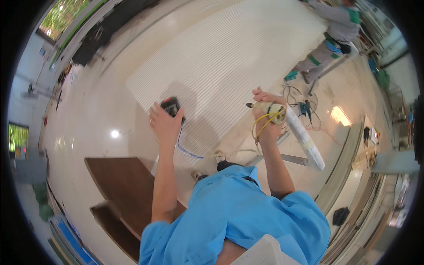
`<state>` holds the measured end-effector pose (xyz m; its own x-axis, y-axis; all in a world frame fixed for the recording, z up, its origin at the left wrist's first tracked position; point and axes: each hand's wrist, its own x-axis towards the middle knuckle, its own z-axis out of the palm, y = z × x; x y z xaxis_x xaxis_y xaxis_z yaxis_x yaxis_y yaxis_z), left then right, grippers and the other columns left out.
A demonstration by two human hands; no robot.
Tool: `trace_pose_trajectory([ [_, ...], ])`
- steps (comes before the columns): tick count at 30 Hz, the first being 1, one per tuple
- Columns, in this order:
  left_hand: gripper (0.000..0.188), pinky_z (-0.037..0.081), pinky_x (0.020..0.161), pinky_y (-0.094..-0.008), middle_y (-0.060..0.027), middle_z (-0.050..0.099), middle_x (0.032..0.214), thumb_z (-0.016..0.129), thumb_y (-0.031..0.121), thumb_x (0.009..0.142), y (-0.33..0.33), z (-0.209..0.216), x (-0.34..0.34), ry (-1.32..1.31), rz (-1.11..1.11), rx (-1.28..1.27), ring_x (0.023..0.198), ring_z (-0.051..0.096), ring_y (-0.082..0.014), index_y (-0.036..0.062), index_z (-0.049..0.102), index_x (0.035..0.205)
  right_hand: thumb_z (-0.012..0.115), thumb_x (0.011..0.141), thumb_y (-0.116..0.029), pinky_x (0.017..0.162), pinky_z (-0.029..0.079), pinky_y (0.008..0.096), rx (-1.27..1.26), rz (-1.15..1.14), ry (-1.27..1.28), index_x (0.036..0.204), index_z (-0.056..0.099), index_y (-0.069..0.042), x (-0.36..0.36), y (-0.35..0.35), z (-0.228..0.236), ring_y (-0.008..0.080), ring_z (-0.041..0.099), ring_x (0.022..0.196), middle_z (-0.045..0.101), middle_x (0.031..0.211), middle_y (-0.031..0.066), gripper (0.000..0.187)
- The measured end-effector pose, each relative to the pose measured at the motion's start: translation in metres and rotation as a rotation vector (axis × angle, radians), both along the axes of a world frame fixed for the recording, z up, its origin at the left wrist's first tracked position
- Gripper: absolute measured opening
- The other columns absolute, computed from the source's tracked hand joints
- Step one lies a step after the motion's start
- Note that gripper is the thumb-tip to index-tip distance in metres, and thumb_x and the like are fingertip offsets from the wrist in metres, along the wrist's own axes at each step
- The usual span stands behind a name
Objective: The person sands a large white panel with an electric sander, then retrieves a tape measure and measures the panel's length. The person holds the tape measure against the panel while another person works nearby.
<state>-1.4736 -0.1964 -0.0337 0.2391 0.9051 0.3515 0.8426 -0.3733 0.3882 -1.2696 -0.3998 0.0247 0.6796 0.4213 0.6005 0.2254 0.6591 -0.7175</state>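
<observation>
My left hand (162, 123) is closed on a small black hand-sized tool (171, 106) with a red spot, over the near left part of a white ribbed panel (229, 57). A blue cord (187, 153) hangs down from beside that hand; its attachment is unclear. In my right hand (265, 129), fingers wrapped around it, is a cream cylinder-shaped tool (270, 110) with a dark tip and a yellow cord looped at its end. This hand is raised near the panel's right edge, next to a long white wrapped tube (304, 141).
At the far right another person (338, 26) in grey and green stands by the panel. A teal power tool (305, 107) with looped cables lies on the floor. Brown boards (123, 181) stand at my left; long strips (342, 165) lie at my right.
</observation>
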Motion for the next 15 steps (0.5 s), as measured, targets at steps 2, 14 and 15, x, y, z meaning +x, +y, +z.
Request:
trace_pose_trajectory([
  [2,0.083,0.048,0.102,-0.0516,-0.0249,0.064,0.125,0.08,0.048,0.078,0.008,-0.009,-0.002,-0.063,-0.059,-0.281,0.121,0.059,-0.0425,0.0018,0.05,0.139,0.071,0.084,0.006,0.12,0.036,0.0576,0.02,0.085,0.091,0.111,0.056,-0.003,0.0,0.006,-0.006,0.0305,0.067,0.114,0.069,0.109,0.0158,0.033],
  [14,0.088,0.055,0.094,-0.0403,-0.0176,0.061,0.122,0.082,0.025,0.075,-0.046,-0.005,-0.102,-0.742,-0.004,-0.483,0.112,0.065,-0.032,0.0042,0.042,0.15,0.062,0.085,0.014,0.111,0.047,0.0578,-0.19,0.55,0.329,0.106,0.056,0.0,-0.046,0.025,-0.022,0.0344,0.07,0.106,0.069,0.101,0.0197,0.026],
  [15,0.085,0.055,0.093,-0.0378,-0.0159,0.06,0.123,0.081,0.022,0.077,-0.062,-0.009,-0.129,-0.962,0.053,-0.596,0.111,0.065,-0.0287,0.0036,0.041,0.15,0.063,0.085,0.014,0.11,0.047,0.0574,-0.238,0.549,0.374,0.106,0.056,0.0,-0.052,0.023,-0.026,0.0342,0.07,0.106,0.069,0.101,0.0196,0.026],
])
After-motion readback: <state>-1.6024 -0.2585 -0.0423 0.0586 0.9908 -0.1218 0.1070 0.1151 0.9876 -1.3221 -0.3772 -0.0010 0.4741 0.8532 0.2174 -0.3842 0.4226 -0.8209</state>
